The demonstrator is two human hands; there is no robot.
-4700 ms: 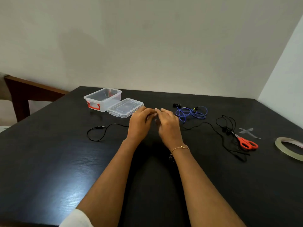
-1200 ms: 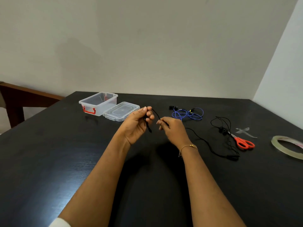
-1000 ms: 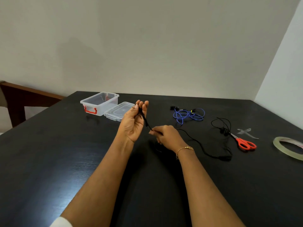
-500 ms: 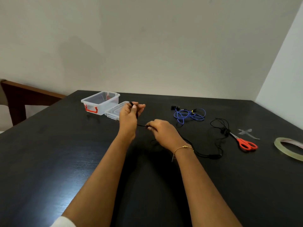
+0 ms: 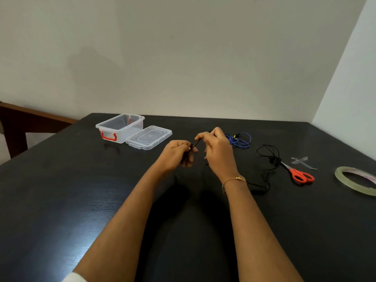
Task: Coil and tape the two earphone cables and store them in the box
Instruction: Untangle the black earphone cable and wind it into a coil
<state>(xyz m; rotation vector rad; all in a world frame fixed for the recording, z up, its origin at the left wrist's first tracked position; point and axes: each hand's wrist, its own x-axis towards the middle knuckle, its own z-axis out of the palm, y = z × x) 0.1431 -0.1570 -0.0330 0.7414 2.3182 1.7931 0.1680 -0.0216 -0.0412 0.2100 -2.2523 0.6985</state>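
From where I stand, nothing here carries readable writing: no label, brand, number or sign shows on the clear plastic box with red handle (image 5: 120,127), its clear lid (image 5: 149,137), or the orange-handled scissors (image 5: 299,174).

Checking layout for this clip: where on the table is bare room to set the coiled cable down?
Bare: the near-left table, in front of the box and lid. Crowded right: blue cable, black cable, scissors, tape roll.
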